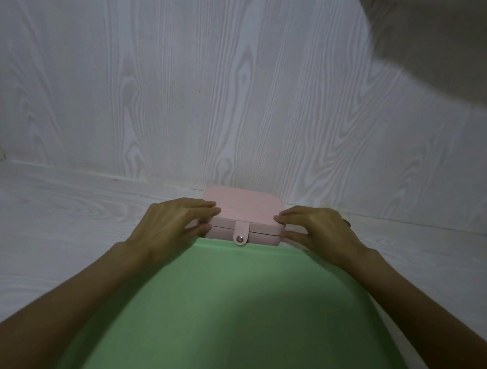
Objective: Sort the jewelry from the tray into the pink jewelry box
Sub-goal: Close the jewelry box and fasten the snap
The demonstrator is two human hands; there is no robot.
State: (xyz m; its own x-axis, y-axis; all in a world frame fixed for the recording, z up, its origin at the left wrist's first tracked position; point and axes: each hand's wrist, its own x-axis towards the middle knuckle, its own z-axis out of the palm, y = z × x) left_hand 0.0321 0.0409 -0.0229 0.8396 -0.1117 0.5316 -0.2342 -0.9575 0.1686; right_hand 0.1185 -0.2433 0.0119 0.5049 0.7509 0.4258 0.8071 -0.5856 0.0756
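The pink jewelry box (244,211) sits closed at the far end of the green tray (240,319), its strap snapped down over the front. My left hand (175,222) grips the box's left side, fingers on the lid and thumb at the base. My right hand (318,231) holds the right side the same way. No jewelry shows on the tray's green surface.
A white wood-grain table (37,222) runs under the tray and meets a white wood-grain wall (188,73) just behind the box. A dim grey shape (461,48) hangs at the top right. A small dark object (347,223) peeks out behind my right hand.
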